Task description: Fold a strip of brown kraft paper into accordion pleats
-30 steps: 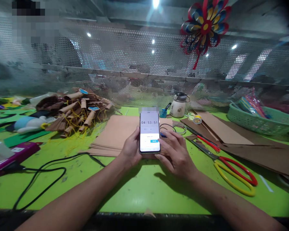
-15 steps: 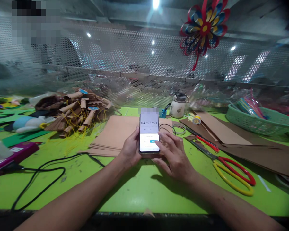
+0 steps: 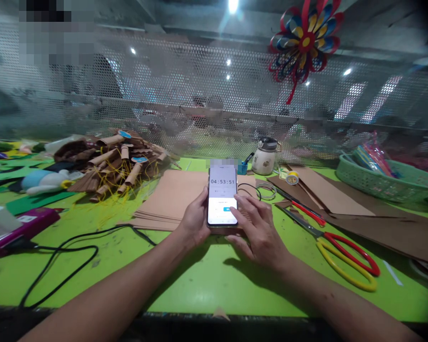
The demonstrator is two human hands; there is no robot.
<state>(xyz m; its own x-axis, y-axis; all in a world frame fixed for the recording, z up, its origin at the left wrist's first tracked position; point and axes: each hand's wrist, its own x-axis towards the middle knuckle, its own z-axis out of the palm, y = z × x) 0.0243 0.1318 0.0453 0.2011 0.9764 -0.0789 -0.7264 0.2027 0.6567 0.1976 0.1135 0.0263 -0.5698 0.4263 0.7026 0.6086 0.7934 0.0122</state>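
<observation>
A smartphone [image 3: 222,194] is held upright over the table, its lit screen reading 04:53:51 above a white panel with a blue button. My left hand [image 3: 197,216] grips the phone along its left side and lower edge. At the lower right of the screen, a fingertip of my right hand [image 3: 260,232] rests at the blue button; its fingers are spread and hold nothing. Behind the phone lies a stack of brown paper sheets [image 3: 171,194], partly hidden by my hands. To the right of my right hand lie scissors [image 3: 321,233] with red and yellow handles.
On the green table [image 3: 199,289], a heap of brown paper rolls [image 3: 117,166] with yellow strings sits left. A black cable [image 3: 60,247] runs to a purple power strip [image 3: 24,228]. A jar-like bottle [image 3: 264,156], brown card [image 3: 385,232] and a green basket [image 3: 388,180] stand or lie right.
The view has shifted very slightly. My left hand still holds the smartphone, and my right fingertip stays at the blue button.
</observation>
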